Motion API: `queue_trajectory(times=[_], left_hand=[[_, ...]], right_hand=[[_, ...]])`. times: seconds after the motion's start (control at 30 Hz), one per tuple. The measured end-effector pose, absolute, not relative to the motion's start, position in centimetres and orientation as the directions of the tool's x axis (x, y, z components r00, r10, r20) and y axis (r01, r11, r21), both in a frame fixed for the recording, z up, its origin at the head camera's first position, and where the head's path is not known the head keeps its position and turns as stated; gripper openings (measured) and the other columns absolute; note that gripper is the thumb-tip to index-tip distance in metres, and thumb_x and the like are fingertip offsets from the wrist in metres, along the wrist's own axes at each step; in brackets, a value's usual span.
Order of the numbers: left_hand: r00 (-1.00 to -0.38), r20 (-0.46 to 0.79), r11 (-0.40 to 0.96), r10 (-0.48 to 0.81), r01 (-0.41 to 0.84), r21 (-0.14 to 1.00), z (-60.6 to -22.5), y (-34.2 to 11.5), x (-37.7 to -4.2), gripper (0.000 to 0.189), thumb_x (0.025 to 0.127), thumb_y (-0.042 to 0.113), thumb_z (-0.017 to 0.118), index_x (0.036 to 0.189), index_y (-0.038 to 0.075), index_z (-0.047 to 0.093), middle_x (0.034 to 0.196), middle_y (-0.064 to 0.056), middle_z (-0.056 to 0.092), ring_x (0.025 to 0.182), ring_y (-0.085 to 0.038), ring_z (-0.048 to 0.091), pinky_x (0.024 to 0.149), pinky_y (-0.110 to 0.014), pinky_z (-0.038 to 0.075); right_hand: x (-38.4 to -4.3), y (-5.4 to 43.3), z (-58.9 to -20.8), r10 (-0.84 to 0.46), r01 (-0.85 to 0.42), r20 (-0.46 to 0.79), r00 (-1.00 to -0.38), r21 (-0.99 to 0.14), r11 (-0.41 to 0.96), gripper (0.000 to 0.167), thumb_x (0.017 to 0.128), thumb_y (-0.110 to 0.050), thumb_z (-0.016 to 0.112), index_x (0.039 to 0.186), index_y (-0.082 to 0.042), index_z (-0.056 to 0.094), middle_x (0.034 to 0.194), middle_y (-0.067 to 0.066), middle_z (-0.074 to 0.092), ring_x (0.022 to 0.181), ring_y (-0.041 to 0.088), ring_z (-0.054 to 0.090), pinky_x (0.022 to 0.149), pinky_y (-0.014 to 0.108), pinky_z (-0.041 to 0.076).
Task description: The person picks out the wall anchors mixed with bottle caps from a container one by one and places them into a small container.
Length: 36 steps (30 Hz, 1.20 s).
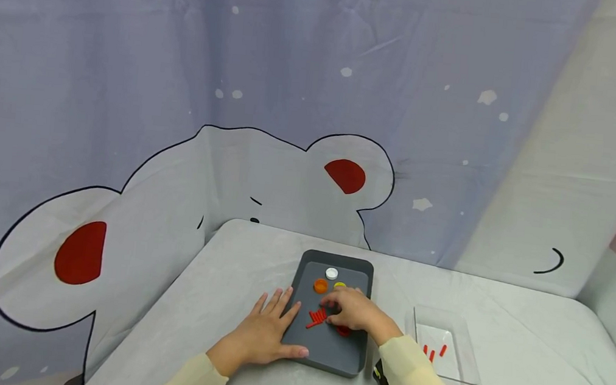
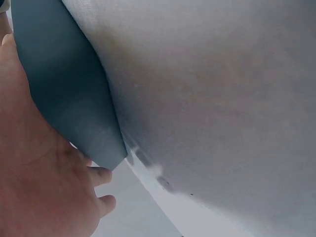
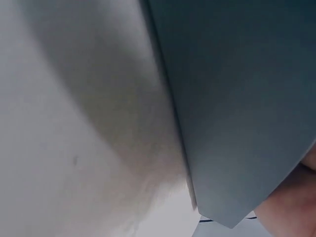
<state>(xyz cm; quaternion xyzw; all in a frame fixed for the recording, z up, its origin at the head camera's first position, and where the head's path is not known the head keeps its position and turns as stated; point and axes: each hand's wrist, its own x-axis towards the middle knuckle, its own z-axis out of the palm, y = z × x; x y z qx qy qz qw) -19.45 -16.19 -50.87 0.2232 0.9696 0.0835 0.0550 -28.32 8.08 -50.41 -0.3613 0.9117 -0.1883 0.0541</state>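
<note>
A grey tray (image 1: 327, 354) lies on the table. My left hand (image 1: 259, 337) rests at its left edge, fingers spread and straight; the left wrist view shows the hand (image 2: 44, 163) beside the tray's side wall (image 2: 74, 79). Over the tray's right half, my right hand (image 1: 355, 311) reaches in with bent fingers next to a group of short red sticks (image 1: 317, 317). Whether its fingertips pinch a stick is too small to tell. A red cap (image 1: 343, 331) shows partly beneath this hand. Beyond it lie a white cap (image 1: 331, 273), an orange cap (image 1: 320, 286) and a partly covered yellow cap (image 1: 340, 284).
To the right of the tray stands a clear plastic box (image 1: 467, 353) with several red sticks (image 1: 432, 355) in it. A white cloth (image 1: 530, 359) covers the table, and a printed curtain (image 1: 297, 63) hangs behind.
</note>
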Motion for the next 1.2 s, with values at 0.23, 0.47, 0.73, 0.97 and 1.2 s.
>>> queue_trajectory(times=[0.23, 0.47, 0.73, 0.97, 1.2], left_hand=[[-0.897, -0.077, 0.890, 0.435, 0.416, 0.185, -50.90, -16.17, -19.52, 0.103, 0.087, 0.084, 0.044, 0.161, 0.014, 0.031, 0.170, -0.015, 0.006, 0.155, -0.038, 0.010, 0.121, -0.060, 0.011], [-0.898, -0.074, 0.891, 0.435, 0.416, 0.184, -50.65, -16.11, -19.43, 0.101, 0.087, 0.082, 0.047, 0.160, 0.013, 0.031, 0.170, -0.015, 0.008, 0.155, -0.038, 0.011, 0.121, -0.060, 0.012], [-0.895, -0.059, 0.887, 0.442, 0.426, 0.180, -50.32, -16.03, -19.20, 0.100, 0.088, 0.080, 0.049, 0.159, 0.011, 0.033, 0.169, -0.017, 0.011, 0.155, -0.039, 0.014, 0.121, -0.061, 0.015], [-0.897, -0.063, 0.889, 0.437, 0.420, 0.179, -50.59, -16.04, -19.19, 0.101, 0.087, 0.081, 0.048, 0.159, 0.011, 0.034, 0.169, -0.018, 0.011, 0.155, -0.039, 0.014, 0.121, -0.061, 0.014], [-0.894, -0.054, 0.886, 0.444, 0.430, 0.173, -50.77, -16.10, -19.25, 0.101, 0.088, 0.080, 0.048, 0.159, 0.010, 0.034, 0.169, -0.019, 0.011, 0.154, -0.041, 0.014, 0.120, -0.063, 0.014]], right_hand=[[-28.40, 7.94, -50.39, -0.676, -0.640, 0.035, -0.736, -0.363, 0.678, 0.029, 0.083, -0.019, 0.084, 0.111, -0.015, 0.078, 0.103, -0.004, 0.068, 0.092, 0.014, 0.060, 0.081, 0.038, 0.038], [-28.60, 7.99, -50.51, -0.681, -0.653, 0.055, -0.730, -0.350, 0.672, 0.025, 0.083, -0.021, 0.085, 0.106, -0.015, 0.078, 0.103, -0.003, 0.069, 0.093, 0.016, 0.061, 0.078, 0.036, 0.037], [-28.49, 7.84, -50.63, -0.691, -0.684, 0.107, -0.715, -0.316, 0.658, 0.020, 0.083, -0.020, 0.084, 0.101, -0.014, 0.078, 0.099, -0.003, 0.069, 0.089, 0.013, 0.058, 0.075, 0.034, 0.036], [-28.20, 7.74, -50.78, -0.695, -0.700, 0.138, -0.705, -0.293, 0.652, 0.020, 0.082, -0.019, 0.082, 0.100, -0.012, 0.077, 0.096, -0.002, 0.068, 0.088, 0.013, 0.056, 0.075, 0.033, 0.036], [-28.20, 8.07, -50.80, -0.678, -0.697, 0.201, -0.706, -0.364, 0.618, 0.019, 0.083, -0.016, 0.079, 0.101, -0.012, 0.076, 0.092, -0.003, 0.067, 0.084, 0.011, 0.056, 0.076, 0.032, 0.039]])
